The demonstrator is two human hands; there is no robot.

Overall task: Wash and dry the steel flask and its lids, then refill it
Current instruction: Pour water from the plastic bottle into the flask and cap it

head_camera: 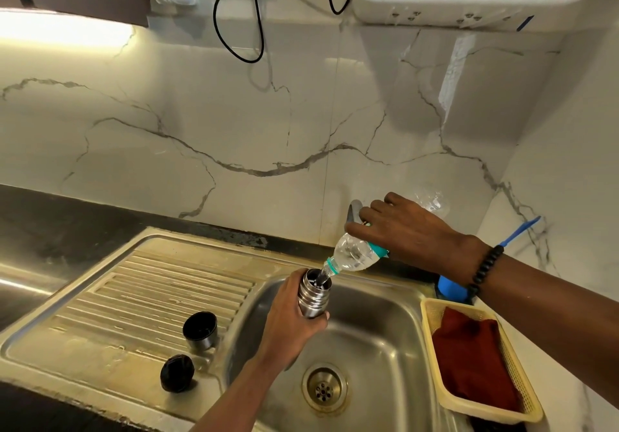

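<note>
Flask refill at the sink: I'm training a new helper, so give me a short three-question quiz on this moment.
1. True or false: the left hand holds the flask over the sink.
2. What does the right hand tip into the flask?
A. kettle
B. bottle
C. mug
3. Fill in: the cup lid and the stopper sit on the ______.

Key:
1. True.
2. B; water runs from its neck into the flask's mouth.
3. Drainboard, left of the basin; the cup lid stands open side up, and both are off the flask.
</note>
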